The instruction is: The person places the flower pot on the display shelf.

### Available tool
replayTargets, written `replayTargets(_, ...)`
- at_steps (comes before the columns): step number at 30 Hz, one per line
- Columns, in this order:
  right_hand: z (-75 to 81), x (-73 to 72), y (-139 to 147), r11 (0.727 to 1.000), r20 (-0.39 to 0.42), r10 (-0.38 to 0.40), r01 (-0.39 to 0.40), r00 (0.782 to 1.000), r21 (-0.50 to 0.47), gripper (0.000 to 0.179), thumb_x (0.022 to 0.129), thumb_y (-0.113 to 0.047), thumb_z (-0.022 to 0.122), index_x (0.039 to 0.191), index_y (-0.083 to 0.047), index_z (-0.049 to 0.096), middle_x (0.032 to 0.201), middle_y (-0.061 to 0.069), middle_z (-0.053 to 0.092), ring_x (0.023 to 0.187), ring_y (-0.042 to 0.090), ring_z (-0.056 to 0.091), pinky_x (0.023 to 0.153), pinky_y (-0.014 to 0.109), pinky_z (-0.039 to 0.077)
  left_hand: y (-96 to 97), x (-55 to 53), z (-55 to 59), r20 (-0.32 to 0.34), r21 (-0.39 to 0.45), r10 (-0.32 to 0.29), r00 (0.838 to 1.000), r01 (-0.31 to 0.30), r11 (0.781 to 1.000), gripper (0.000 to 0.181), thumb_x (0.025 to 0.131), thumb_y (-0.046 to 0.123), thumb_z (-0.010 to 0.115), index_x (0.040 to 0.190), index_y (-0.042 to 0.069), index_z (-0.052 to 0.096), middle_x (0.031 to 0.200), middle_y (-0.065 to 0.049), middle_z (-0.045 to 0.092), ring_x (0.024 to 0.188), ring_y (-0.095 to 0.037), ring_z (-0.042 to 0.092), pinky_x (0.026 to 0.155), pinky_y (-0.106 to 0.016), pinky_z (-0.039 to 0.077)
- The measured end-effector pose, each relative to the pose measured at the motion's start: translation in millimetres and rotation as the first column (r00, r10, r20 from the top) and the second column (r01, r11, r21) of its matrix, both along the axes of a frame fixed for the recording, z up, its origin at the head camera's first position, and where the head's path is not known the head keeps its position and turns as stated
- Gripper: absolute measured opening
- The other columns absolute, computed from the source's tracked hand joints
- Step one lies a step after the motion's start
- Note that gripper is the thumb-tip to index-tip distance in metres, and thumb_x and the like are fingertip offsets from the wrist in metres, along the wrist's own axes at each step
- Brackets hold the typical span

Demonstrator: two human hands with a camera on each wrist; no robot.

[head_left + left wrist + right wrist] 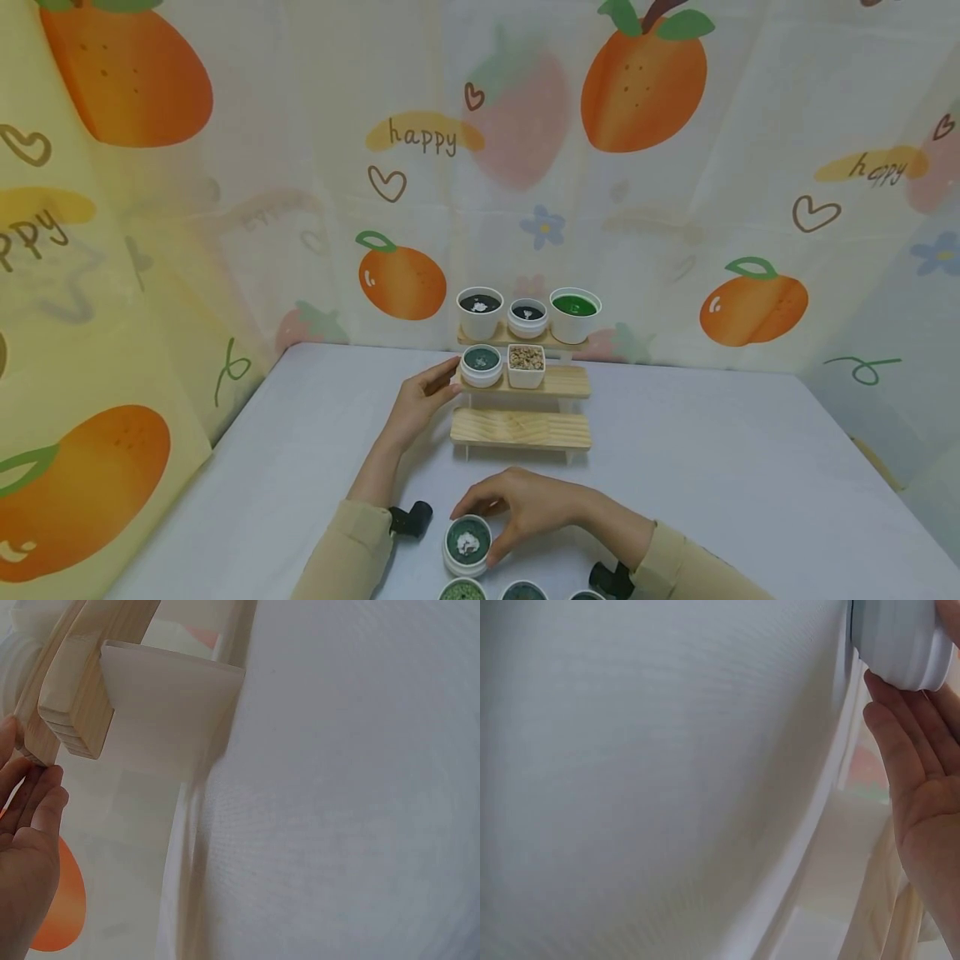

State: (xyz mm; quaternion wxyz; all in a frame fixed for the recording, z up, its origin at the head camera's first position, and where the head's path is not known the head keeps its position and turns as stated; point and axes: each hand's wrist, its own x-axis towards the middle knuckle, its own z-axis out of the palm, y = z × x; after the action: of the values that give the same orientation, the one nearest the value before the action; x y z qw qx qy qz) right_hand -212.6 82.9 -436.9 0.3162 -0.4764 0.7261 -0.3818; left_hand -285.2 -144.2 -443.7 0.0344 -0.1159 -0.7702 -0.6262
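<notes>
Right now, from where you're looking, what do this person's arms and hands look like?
The left hand and right hand are bare, without gloves. Long, plain beige sleeves end in cuffs short of the hands. A small, chunky black device sits by each cuff. No cable is visible.

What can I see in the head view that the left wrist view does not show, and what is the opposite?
Only the head view: the right hand pinching a white pot, and the bright green filling in one cup.
Only the left wrist view: the broad face of a white support panel.
Both: the left hand at one end of a wooden shelf, and the white tabletop.
</notes>
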Motion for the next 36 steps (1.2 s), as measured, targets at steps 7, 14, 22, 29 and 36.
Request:
replayTargets(7, 1.1, 0.3, 1.3, 1.000, -0.017, -0.031, 0.031, 0.999, 0.004, 0.055, 0.077, -0.022, 0.085, 0.127, -0.017, 0.064, 0.129, -0.001, 0.068, 0.120, 0.000, 0.060, 0.103, 0.015, 0.050, 0.3, -1.1, -1.0, 0.009, 0.001, 0.005, 1.000, -0.005, 1.000, 0.052, 0.093, 0.019, 0.069, 0.142, 0.010, 0.054, 0.148, -0.009, 0.054, 0.138, -0.030, 0.051, 0.115, -0.044, 0.044)
replayTargets(14, 4.0, -1.6, 2.7, 0.998, -0.048, -0.058, 0.058, 0.997, -0.005, 0.054, 0.077, -0.024, 0.085, 0.127, -0.018, 0.064, 0.129, -0.002, 0.068, 0.120, 0.000, 0.060, 0.102, 0.014, 0.050, -0.2, -0.8, -1.3, 0.015, 0.004, 0.007, 1.000, -0.007, 1.000, 0.052, 0.093, 0.019, 0.069, 0.142, 0.009, 0.054, 0.148, -0.009, 0.054, 0.139, -0.029, 0.051, 0.115, -0.043, 0.044)
replayTargets(22, 10.3, -6.6, 10.2, 0.991, -0.064, -0.137, 0.137, 0.988, -0.009, 0.055, 0.075, -0.027, 0.087, 0.126, -0.022, 0.065, 0.123, -0.004, 0.070, 0.115, 0.000, 0.062, 0.101, 0.014, 0.050, -0.1, -2.0, -2.0, 0.010, 0.003, 0.006, 1.000, -0.006, 1.000, 0.051, 0.093, 0.019, 0.069, 0.141, 0.010, 0.054, 0.148, -0.009, 0.055, 0.138, -0.030, 0.051, 0.116, -0.045, 0.043)
replayTargets(29, 20.3, -11.0, 22.6, 0.979, -0.086, -0.202, 0.201, 0.976, -0.030, 0.057, 0.076, -0.029, 0.086, 0.128, -0.021, 0.065, 0.124, -0.005, 0.069, 0.117, 0.003, 0.063, 0.101, 0.016, 0.051, 0.4, -1.6, -2.0, 0.009, -0.002, 0.006, 1.000, -0.006, 1.000, 0.051, 0.093, 0.018, 0.068, 0.142, 0.010, 0.054, 0.148, -0.009, 0.054, 0.139, -0.029, 0.051, 0.116, -0.043, 0.043)
replayTargets(36, 27.9, -15.5, 35.7, 0.966, -0.107, -0.256, 0.250, 0.961, -0.071, 0.058, 0.074, -0.030, 0.087, 0.127, -0.020, 0.065, 0.124, -0.002, 0.070, 0.116, 0.006, 0.064, 0.102, 0.017, 0.051, 0.6, -1.6, -1.2, 0.016, 0.005, 0.007, 1.000, -0.007, 1.000, 0.051, 0.093, 0.017, 0.068, 0.142, 0.009, 0.054, 0.148, -0.009, 0.054, 0.140, -0.029, 0.050, 0.117, -0.043, 0.042)
